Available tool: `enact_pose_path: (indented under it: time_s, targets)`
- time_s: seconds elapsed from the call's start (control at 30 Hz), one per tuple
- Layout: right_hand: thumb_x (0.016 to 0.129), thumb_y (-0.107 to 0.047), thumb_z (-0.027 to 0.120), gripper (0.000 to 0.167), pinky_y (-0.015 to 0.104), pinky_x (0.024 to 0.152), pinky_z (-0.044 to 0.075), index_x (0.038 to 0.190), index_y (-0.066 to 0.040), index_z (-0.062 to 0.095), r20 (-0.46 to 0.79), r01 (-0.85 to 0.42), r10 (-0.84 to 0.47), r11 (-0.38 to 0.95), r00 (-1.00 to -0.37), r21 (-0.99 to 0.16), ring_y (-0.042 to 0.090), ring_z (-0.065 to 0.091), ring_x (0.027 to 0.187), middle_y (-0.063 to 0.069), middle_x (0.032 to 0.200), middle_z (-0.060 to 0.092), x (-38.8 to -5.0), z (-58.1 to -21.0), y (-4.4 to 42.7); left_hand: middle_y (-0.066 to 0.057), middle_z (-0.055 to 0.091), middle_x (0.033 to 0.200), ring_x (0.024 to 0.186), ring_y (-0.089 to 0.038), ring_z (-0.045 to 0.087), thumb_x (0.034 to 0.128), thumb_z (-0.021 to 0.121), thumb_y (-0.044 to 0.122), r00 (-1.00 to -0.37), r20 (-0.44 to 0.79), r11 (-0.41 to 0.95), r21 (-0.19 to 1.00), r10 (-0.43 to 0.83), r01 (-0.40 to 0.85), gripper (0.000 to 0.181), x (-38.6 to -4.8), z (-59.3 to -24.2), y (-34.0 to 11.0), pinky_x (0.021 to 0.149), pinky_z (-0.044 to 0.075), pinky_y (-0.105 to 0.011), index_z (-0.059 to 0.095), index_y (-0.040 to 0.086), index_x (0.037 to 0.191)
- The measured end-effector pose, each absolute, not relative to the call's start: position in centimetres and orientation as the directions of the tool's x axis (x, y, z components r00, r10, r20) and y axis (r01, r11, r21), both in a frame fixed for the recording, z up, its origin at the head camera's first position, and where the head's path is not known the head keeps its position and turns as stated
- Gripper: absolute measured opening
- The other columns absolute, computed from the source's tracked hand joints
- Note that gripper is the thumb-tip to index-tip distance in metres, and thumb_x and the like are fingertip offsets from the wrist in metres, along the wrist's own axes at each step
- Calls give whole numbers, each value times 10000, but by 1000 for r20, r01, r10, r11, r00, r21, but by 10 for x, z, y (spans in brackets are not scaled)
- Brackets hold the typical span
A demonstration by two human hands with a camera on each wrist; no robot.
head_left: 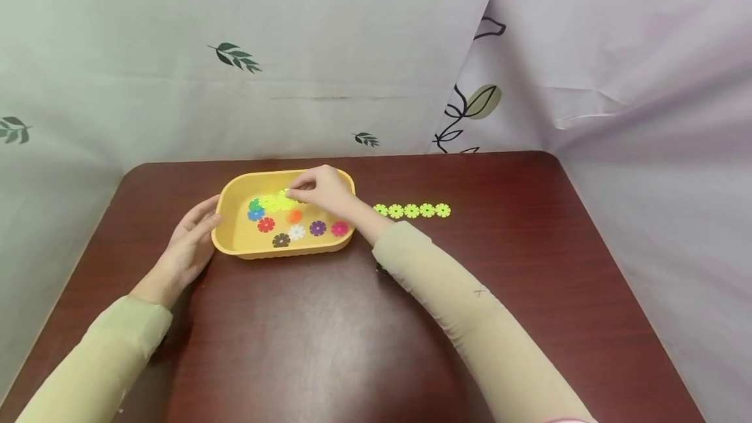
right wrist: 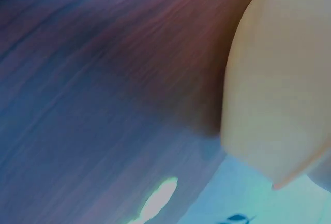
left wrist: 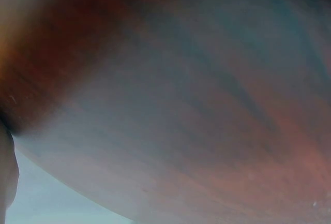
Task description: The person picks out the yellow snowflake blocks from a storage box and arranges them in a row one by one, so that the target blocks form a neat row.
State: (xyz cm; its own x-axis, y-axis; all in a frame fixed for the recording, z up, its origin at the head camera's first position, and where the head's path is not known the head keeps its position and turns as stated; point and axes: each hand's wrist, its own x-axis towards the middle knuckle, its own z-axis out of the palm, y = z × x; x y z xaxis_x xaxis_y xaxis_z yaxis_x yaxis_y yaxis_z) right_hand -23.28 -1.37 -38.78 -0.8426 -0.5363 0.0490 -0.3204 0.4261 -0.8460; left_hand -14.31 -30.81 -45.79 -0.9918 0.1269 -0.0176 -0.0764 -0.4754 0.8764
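A yellow plastic tray [head_left: 241, 243] stands on the table's left half, holding flat notched snowflake discs in several colours. At its left end my left hand [head_left: 190, 240] grips the rim, thumb and fingers against the wall. My right hand [head_left: 326, 189] reaches in over the right side and pinches a yellow snowflake disc [head_left: 286, 193] above a pile of yellow discs [head_left: 270, 202]. The fingertips partly cover that disc. Right of the tray lies a straight row of yellow discs [head_left: 411, 211], its left end near my right wrist.
The dark red-brown table [head_left: 529, 279] has rounded far corners. Behind it hangs a pale cloth [head_left: 329, 51] with leaf prints, and more cloth rises at the sides. In the right wrist view the tray's wall [right wrist: 274, 79] looms close. The left wrist view is mostly blurred tabletop [left wrist: 181, 131].
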Motion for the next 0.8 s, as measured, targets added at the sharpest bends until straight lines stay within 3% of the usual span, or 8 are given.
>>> enact_pose_path:
  time_s: [0.3, 0.5, 0.8]
  targets:
    - [981, -174, 794, 182, 205, 751, 600, 1097, -38, 828, 60, -264, -465, 389, -883, -883, 238, 800, 865, 136, 1009, 827, -238, -389, 23, 72, 693, 1364, 1217, -47, 672, 1108, 443, -32, -991, -9, -480, 874, 132, -72, 393, -145, -459, -306, 984, 558, -174, 654, 165, 1374]
    - [973, -146, 798, 177, 402, 853, 659, 1081, -8, 825, 42, -204, -418, 350, -907, -914, 327, 800, 909, 172, 1014, 816, -238, -384, 47, 77, 686, 1376, 1231, -44, 663, 1109, 441, -32, -991, -4, -476, 877, 134, -68, 394, -147, -460, -305, 994, 551, -170, 649, 164, 1380]
    - [957, -133, 810, 204, 544, 909, 633, 1081, 29, 814, 2, -108, -335, 297, -942, -949, 317, 787, 865, 213, 1049, 804, -236, -379, 85, 76, 694, 1370, 1223, -46, 673, 1107, 447, -30, -990, -8, -480, 874, 139, -75, 394, -149, -460, -305, 982, 562, -175, 651, 167, 1381]
